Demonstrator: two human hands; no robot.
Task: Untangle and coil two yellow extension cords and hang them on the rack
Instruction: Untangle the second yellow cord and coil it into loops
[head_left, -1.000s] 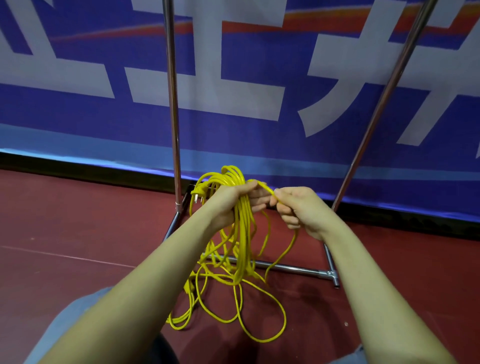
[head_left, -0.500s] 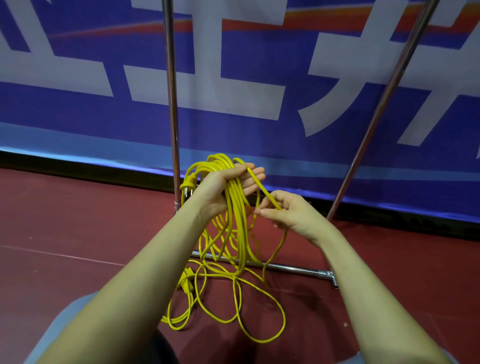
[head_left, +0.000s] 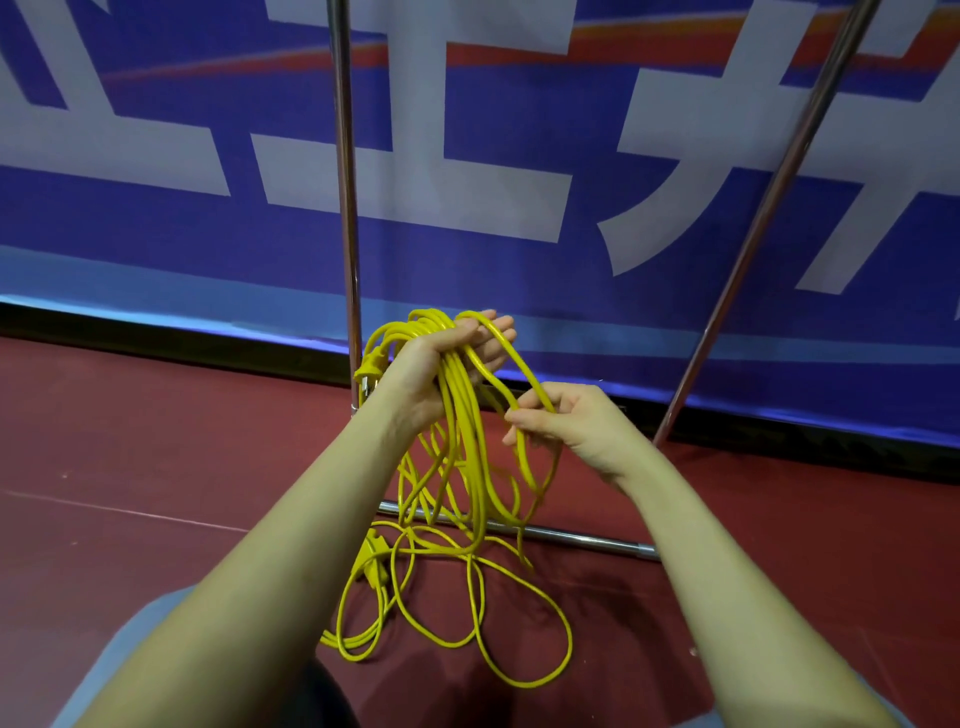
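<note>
Left hand (head_left: 431, 379) wrapped around cord (head_left: 457, 415) loops hanging lengthwise toward floor (head_left: 156, 467); right hand (head_left: 566, 423) pinching one strand slanting up-left; plug (head_left: 370, 368) pointing down beside rack (head_left: 348, 208).

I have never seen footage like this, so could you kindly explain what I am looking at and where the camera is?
There is no machine here: the camera sits on a person's head and looks down at their two bare arms. The left hand holds a bundle of yellow extension cord loops. The right hand pinches a single strand leading to that bundle. More cord lies in loose loops on the red floor. Behind stands a metal rack, with a blue banner beyond it.
</note>
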